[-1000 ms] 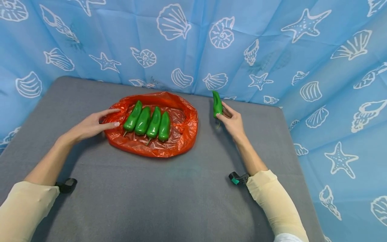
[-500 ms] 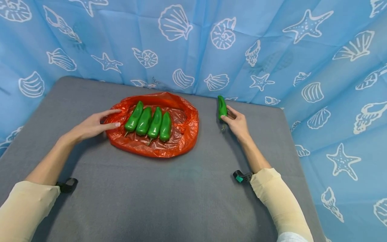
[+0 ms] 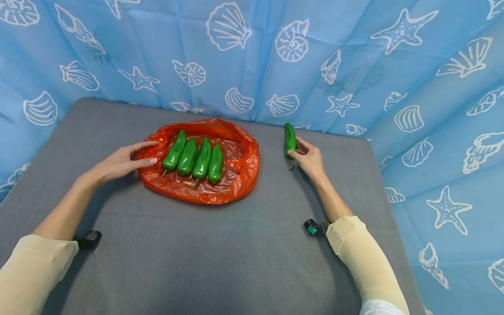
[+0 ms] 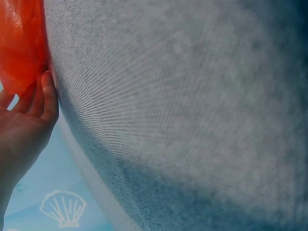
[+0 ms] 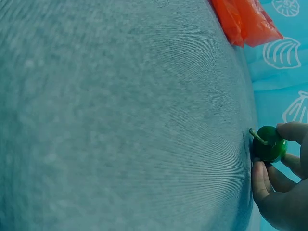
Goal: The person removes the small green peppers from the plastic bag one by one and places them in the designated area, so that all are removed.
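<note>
My right hand [image 3: 309,159] holds a long green pepper [image 3: 290,139] between thumb and fingers, close over the table right of the red bag. In the right wrist view, the pepper [image 5: 269,144] shows its stem end, with fingertips around it and right at the cloth. My left hand [image 3: 118,164] rests at the left side of an opened red plastic bag [image 3: 244,186], its fingers extended against the plastic. The left wrist view has those fingers [image 4: 49,96] along the bag's lower edge. Inside the bag, several glossy green peppers [image 3: 188,156] lie side by side in a row.
The grey cloth-covered table [image 3: 197,258] extends toward me and to both sides. A blue curtain [image 3: 252,57] with white shell and starfish prints hangs along the table's back and right edges. A dark band [image 3: 316,227] sits at the right wrist.
My right hand has shifted slightly right and toward me with the pepper, mostly in the first half second. My left hand, the bag and the peppers in it stay put.
</note>
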`<state>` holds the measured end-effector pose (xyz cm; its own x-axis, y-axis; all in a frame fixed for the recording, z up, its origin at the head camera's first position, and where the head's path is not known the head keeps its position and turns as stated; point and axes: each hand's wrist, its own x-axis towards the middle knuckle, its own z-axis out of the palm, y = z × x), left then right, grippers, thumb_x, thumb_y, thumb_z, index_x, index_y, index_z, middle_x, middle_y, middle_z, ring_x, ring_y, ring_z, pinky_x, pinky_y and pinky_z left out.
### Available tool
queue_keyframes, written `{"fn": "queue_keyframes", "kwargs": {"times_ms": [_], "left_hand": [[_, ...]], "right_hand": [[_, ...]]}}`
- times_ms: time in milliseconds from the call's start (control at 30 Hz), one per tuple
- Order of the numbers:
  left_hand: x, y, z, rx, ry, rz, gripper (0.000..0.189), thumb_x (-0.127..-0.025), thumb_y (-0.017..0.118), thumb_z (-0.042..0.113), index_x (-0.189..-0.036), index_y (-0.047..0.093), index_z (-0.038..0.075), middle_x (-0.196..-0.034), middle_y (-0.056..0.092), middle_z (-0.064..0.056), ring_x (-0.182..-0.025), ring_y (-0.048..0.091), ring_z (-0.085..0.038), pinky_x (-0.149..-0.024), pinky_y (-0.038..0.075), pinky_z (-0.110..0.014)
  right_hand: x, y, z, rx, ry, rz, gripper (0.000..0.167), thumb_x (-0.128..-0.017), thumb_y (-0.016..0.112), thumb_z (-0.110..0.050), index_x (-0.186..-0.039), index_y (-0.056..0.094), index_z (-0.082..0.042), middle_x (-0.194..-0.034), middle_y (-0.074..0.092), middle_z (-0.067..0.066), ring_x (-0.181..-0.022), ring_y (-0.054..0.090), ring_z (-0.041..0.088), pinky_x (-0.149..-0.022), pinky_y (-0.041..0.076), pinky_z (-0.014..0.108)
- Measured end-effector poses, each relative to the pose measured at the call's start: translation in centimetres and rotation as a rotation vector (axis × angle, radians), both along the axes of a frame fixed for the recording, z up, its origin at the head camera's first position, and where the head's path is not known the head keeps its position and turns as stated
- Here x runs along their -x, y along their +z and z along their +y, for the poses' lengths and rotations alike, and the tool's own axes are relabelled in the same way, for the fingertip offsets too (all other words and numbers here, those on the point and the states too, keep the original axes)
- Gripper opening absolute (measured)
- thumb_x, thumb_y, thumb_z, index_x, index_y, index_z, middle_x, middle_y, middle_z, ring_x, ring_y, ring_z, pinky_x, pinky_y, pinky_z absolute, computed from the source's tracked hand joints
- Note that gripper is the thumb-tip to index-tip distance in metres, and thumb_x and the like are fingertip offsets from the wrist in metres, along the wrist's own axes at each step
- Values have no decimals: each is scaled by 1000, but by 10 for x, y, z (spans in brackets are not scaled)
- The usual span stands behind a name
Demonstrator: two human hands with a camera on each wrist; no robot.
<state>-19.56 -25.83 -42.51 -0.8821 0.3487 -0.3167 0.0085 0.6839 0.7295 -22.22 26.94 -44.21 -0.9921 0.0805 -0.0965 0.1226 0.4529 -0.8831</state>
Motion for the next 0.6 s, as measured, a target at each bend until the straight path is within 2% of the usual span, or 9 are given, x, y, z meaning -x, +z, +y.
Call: {"fn": "queue_keyframes", "kwargs": {"times_ms": [333, 600], "left_hand": [[1, -1, -1, 16, 7, -17, 78, -97, 57, 51, -159, 24, 17, -161, 13, -30, -143, 14, -55, -107, 18, -75], [1, -3, -1, 14, -1, -6, 77, -97, 57, 50, -158, 26, 17, -161, 15, -29, -143, 16, -53, -107, 20, -74]], "right_hand": [[2, -5, -2, -178, 14, 71, 63, -88, 78, -22, -145, 53, -21, -135, 61, 12, -116, 62, 27, -90, 54, 40], [2, -8, -5, -223, 28, 96, 63, -87, 79, -26, -145, 53, -25, -137, 61, 8, -112, 63, 25, -80, 57, 40]]}}
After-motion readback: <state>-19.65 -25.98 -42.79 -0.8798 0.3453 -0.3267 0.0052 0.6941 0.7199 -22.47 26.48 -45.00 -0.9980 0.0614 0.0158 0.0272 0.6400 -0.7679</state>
